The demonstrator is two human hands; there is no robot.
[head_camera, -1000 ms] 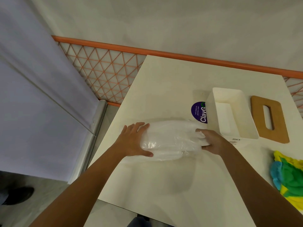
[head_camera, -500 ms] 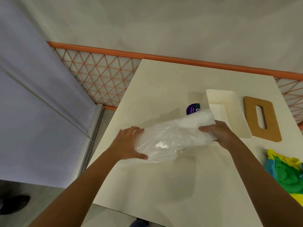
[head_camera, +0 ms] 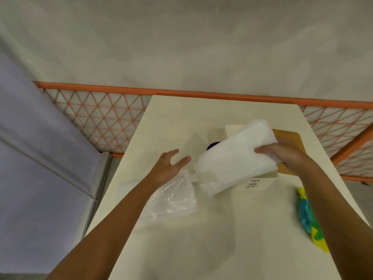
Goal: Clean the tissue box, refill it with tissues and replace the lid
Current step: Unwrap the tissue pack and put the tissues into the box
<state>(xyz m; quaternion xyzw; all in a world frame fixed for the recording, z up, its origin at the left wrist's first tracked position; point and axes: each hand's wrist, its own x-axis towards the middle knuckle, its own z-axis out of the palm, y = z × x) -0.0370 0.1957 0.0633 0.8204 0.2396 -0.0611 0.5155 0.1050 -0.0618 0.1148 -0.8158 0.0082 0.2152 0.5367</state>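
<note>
My right hand (head_camera: 286, 156) grips a thick white stack of tissues (head_camera: 234, 156), tilted and held in the air over the white tissue box (head_camera: 252, 183). The stack hides most of the box; only its near wall with a small label shows. The brown wooden lid (head_camera: 290, 136) lies flat on the table just right of the box, partly behind my right hand. My left hand (head_camera: 171, 164) hovers left of the stack with fingers spread, holding nothing. The empty clear plastic wrapper (head_camera: 173, 197) lies crumpled on the table below my left hand.
A multicoloured cloth (head_camera: 308, 217) in yellow, green and blue lies near the table's right edge. A purple round sticker (head_camera: 212, 146) peeks out behind the tissues. The white table (head_camera: 201, 239) is bordered behind by an orange lattice fence (head_camera: 105, 118); a grey panel stands at left.
My right hand pulled the tissue stack out of the plastic wrapper and lifted it right, over the box. My left hand let go of the wrapper, which dropped onto the table.
</note>
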